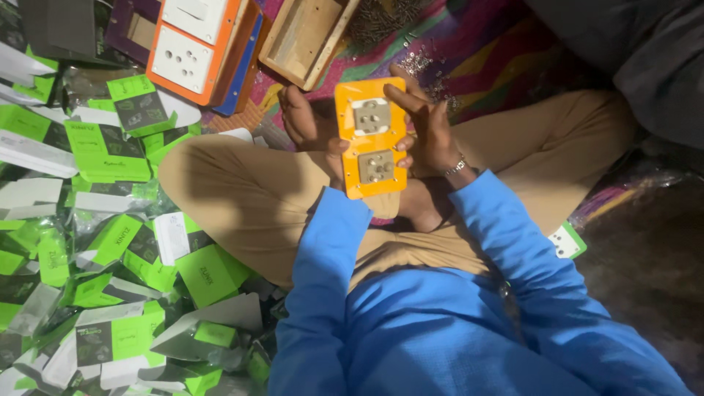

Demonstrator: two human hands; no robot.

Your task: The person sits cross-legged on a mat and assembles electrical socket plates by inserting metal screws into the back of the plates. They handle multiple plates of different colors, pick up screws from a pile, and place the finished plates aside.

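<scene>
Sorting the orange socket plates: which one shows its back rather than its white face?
The orange plate held between the left hand and right hand; the stacked plate at top left shows a white face.

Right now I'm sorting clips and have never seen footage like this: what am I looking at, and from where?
One picture, from a camera on a person's head, looking down at their lap. They sit cross-legged on a colourful mat. Both bare hands hold an orange socket plate carrying two socket inserts: the left hand grips its left edge, and the right hand rests fingers on its right side. Green and white cartons are heaped at the left of the picture. Above lie finished white socket boards, a wooden tray and loose screws.
</scene>
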